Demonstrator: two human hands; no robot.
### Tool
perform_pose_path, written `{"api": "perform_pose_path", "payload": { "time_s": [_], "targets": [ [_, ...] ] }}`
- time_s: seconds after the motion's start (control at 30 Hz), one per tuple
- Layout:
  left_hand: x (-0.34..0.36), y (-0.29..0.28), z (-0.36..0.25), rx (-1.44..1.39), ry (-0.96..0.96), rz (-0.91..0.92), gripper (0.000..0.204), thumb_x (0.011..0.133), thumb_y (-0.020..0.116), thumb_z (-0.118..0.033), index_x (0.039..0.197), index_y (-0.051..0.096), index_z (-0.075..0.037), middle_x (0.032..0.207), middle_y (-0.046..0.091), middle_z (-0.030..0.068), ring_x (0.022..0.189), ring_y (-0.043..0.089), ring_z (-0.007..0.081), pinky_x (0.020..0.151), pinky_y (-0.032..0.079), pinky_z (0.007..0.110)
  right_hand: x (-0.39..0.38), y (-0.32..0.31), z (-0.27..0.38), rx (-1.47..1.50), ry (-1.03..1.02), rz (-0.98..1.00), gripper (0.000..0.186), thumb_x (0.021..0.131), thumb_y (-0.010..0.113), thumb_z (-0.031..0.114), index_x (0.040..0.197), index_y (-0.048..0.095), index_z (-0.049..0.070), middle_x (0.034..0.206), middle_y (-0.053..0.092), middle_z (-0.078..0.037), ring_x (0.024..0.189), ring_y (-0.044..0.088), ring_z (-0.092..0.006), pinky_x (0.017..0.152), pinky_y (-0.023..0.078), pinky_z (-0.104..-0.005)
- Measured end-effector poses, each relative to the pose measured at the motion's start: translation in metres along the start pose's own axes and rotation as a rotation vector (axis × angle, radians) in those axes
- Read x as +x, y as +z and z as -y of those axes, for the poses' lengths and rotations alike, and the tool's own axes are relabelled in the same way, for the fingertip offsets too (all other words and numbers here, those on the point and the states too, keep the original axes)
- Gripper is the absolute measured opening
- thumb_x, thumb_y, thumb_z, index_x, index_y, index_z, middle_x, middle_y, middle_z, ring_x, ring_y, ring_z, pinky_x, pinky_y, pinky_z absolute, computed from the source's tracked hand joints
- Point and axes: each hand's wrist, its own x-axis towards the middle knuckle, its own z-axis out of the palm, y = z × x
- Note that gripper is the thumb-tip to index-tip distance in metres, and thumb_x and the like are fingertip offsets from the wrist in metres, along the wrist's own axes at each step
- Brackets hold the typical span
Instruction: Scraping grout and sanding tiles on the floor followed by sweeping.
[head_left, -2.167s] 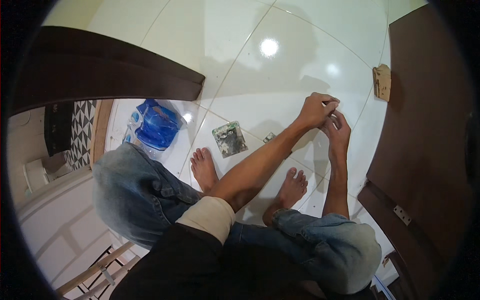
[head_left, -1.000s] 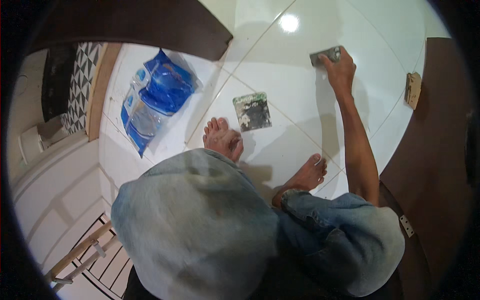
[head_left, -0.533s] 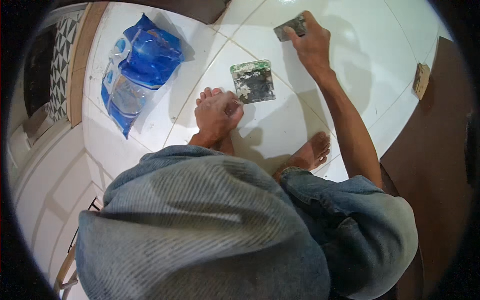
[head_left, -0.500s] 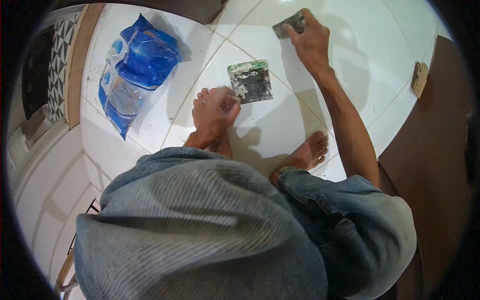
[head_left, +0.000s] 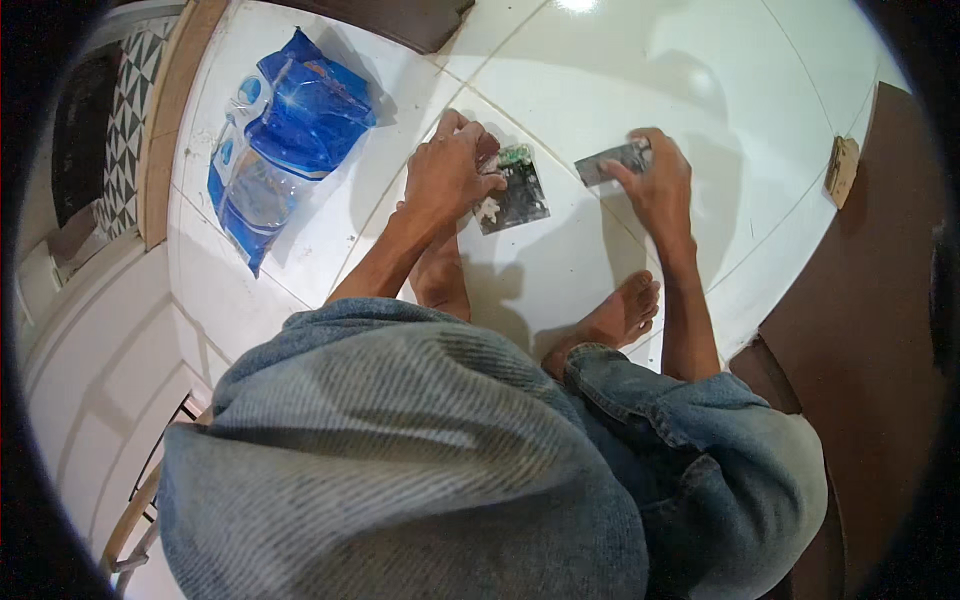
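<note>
White glossy tile is covering the floor [head_left: 720,120] where I am watching a barefoot person in faded blue jeans [head_left: 420,450] leaning over two stained, flat plates. The right hand [head_left: 662,178] is holding the smaller one, a dark grey rectangular plate [head_left: 598,168], clamped between a thumb on the near side and fingers curled over the far edge. The right forearm is rising almost straight from beside the right knee, the wrist bending a little leftward. The larger square plate [head_left: 522,198], black with a green, whitish-crusted edge, is lying on the tile between the two hands. The left hand [head_left: 448,172] is arching palm-down over the left foot [head_left: 440,280], its forearm slanting up and to the right, its thumb overlapping the square plate's left side; I cannot tell whether those fingers are gripping it. The right foot [head_left: 615,315] is resting below the right hand. A blue-and-clear plastic package [head_left: 315,115] is lying to the left, and a dark brown panel [head_left: 850,300] is standing at the right.
</note>
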Motion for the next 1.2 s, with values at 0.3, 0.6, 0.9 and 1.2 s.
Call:
{"api": "perform_pose_path", "payload": {
  "time_s": [0.3, 0.6, 0.9, 1.2],
  "targets": [
    [0.008, -0.042, -0.072, -0.140, 0.302, 0.128, 0.027, 0.080, 0.082, -0.016, 0.104, 0.072, -0.011, 0.092, 0.073, 0.0096, 0.082, 0.073, 0.0322, 0.074, 0.056, 0.046, -0.012, -0.033, 0.078, 0.055, -0.284, 0.364, 0.049, 0.081, 0.081, 0.012, 0.128, 0.065, 0.005, 0.113, 0.071, -0.019, 0.102, 0.070, -0.0405, 0.088, 0.056, -0.0487],
    [-0.039, -0.012, -0.008, -0.297, 0.027, -0.148, 0.030, 0.077, 0.077, -0.008, 0.105, 0.068, -0.011, 0.084, 0.065, 0.0091, 0.073, 0.063, 0.0291, 0.069, 0.049, 0.044, 0.012, -0.008, 0.049, -0.445, -0.437, 0.002, 0.023, 0.091, 0.061, 0.011, 0.112, 0.070, 0.005, 0.101, 0.067, -0.014, 0.095, 0.070, -0.0329, 0.081, 0.057, -0.0462],
    [-0.063, 0.030, 0.024, -0.066, 0.159, -0.185, 0.031, 0.075, 0.076, -0.010, 0.104, 0.067, -0.015, 0.085, 0.069, 0.0030, 0.082, 0.063, 0.0280, 0.078, 0.047, 0.042, 0.097, 0.005, 0.060, -0.334, -0.802, -0.248, 0.026, 0.095, 0.057, 0.009, 0.120, 0.066, 0.008, 0.112, 0.070, -0.012, 0.100, 0.068, -0.0310, 0.089, 0.056, -0.0427],
    [-0.059, 0.029, 0.024, -0.074, 0.115, -0.234, 0.027, 0.074, 0.076, -0.010, 0.099, 0.067, -0.014, 0.084, 0.069, 0.0018, 0.077, 0.064, 0.0271, 0.075, 0.048, 0.041, 0.147, -0.022, 0.061, -0.262, -0.794, -0.052, 0.028, 0.091, 0.061, 0.010, 0.119, 0.065, 0.006, 0.114, 0.070, -0.010, 0.111, 0.066, -0.0295, 0.088, 0.057, -0.0460]
  ]
}}
